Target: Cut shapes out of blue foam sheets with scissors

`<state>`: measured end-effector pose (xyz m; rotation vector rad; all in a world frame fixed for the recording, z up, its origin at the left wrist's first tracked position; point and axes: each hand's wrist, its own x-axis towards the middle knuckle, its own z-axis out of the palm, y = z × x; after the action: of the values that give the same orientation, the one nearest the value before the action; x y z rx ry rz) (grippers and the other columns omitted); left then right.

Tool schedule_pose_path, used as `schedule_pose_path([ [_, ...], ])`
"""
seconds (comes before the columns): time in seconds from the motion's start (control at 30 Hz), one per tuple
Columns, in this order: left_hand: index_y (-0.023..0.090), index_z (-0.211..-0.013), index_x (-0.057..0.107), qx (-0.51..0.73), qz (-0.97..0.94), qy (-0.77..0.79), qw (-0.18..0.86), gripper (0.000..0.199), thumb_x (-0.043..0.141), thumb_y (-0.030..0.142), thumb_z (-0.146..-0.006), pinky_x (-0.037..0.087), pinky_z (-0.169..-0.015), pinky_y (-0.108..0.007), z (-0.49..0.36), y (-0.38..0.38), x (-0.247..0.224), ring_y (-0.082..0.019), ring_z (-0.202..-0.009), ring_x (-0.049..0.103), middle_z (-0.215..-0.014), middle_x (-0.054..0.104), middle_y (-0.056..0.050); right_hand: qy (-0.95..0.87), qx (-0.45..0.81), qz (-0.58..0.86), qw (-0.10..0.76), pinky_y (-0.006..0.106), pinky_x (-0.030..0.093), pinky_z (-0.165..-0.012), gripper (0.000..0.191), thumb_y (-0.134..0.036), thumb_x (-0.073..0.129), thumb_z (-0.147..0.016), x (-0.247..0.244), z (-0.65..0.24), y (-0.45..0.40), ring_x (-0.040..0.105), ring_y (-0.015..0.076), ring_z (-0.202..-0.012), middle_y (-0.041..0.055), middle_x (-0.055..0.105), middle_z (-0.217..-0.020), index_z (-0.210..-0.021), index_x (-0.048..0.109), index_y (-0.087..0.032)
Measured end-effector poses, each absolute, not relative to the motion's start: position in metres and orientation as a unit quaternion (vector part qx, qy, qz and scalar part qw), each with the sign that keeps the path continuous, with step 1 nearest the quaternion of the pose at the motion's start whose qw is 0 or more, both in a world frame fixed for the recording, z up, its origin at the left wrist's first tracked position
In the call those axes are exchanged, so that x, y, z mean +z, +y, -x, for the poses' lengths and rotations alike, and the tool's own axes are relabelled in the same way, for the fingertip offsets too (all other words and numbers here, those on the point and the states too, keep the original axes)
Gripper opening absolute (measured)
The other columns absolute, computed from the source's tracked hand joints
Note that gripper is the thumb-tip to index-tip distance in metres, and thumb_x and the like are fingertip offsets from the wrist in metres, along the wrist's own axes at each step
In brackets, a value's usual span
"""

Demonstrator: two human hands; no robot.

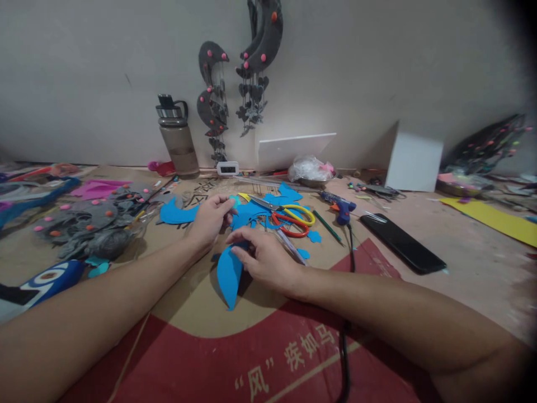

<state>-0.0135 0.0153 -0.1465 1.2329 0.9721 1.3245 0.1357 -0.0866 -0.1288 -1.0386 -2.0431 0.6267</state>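
Blue shapes cut out, lying loose. Right hand (pixel 271 262): fingers narrow, thumb at blue leaf (pixel 229 278), low centre on cardboard (pixel 191 308); left hand (pixel 208 219): fingers curled; either grip unclear. Scissors (pixel 274 208) beyond, unheld.

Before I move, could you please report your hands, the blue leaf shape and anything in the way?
Right hand at blue leaf shape; left hand nearby; grips unclear. Scissors close beyond right hand.
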Motion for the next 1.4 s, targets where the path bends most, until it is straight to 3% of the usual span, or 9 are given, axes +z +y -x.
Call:
schedule_pose_path([
  [0.43,0.018,-0.08,0.057,0.543,-0.516,0.415,0.516,0.025,0.073,0.036,-0.074,0.032,-0.04,-0.018,0.0142,0.015,-0.1481,-0.006,-0.043,0.046,-0.063,0.062,0.002,-0.813,0.22,0.396,0.366,0.032,0.045,-0.087,0.015,-0.012,0.058,-0.09,-0.1284,-0.1347,-0.0867,0.063,0.0179,-0.099,0.0058,0.071,-0.105,-0.102,0.064,-0.018],
  [1.4,0.019,-0.078,0.058,0.539,-0.525,0.424,0.504,0.022,0.071,0.036,-0.074,0.031,-0.037,-0.019,0.0158,0.0156,-0.1477,-0.007,-0.038,0.044,-0.06,0.062,0.001,-0.785,0.231,0.423,0.39,0.034,0.047,-0.091,0.019,-0.015,0.055,-0.09,-0.13,-0.1367,-0.0846,0.063,0.0189,-0.103,0.0056,0.07,-0.11,-0.107,0.063,-0.02],
])
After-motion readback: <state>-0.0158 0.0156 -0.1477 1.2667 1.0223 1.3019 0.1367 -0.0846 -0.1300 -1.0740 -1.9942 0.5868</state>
